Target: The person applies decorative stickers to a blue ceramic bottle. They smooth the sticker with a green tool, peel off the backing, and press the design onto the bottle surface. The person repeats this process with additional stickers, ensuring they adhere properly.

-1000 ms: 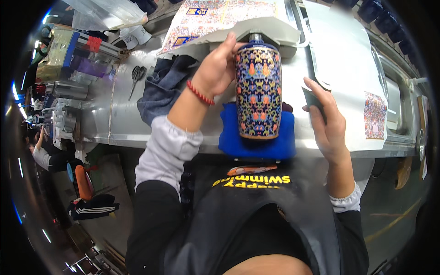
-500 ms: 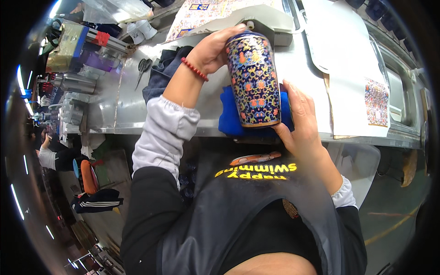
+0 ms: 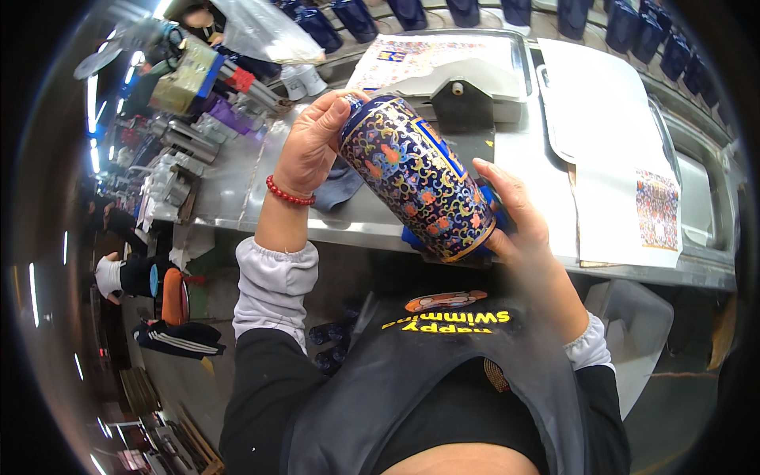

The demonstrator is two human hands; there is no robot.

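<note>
View: head camera, looking down – the only one.
Patterned bottle: dark blue with a floral print (image 3: 416, 186), held up over the near edge of the bench (image 3: 380, 236), tilted – neck to the upper left, base to the lower right.
Left hand: thumb and fingers pinch the bottle's neck (image 3: 313, 142).
Right hand: digits spread around the base end (image 3: 526, 226), one against the bottom edge; how firmly, cannot tell.
Turning and steadying: looks like the step in hand. Best to roll from the neck, let the base pivot in the right hand – fingertips on the rim, not dragged over the print, which might scuff. A loose neck pinch could let it slip at this tilt; staying above the blue cloth (image 3: 412, 239) seems the safer place.
Blue cloth: below the bottle, mostly hidden; contact unclear.
Bench surface: shiny metal; black bracket with a pale peg (image 3: 463, 107) beyond the bottle, grey cloth (image 3: 339, 188) by the left wrist, white sheets (image 3: 598, 103) to the right, patterned sheet (image 3: 657, 207) near them.
Back row: plain blue bottles (image 3: 463, 11).
Room: cluttered at left, orange seat (image 3: 172, 297), person in white top (image 3: 109, 275); translucent bin (image 3: 633, 317) at right.
</note>
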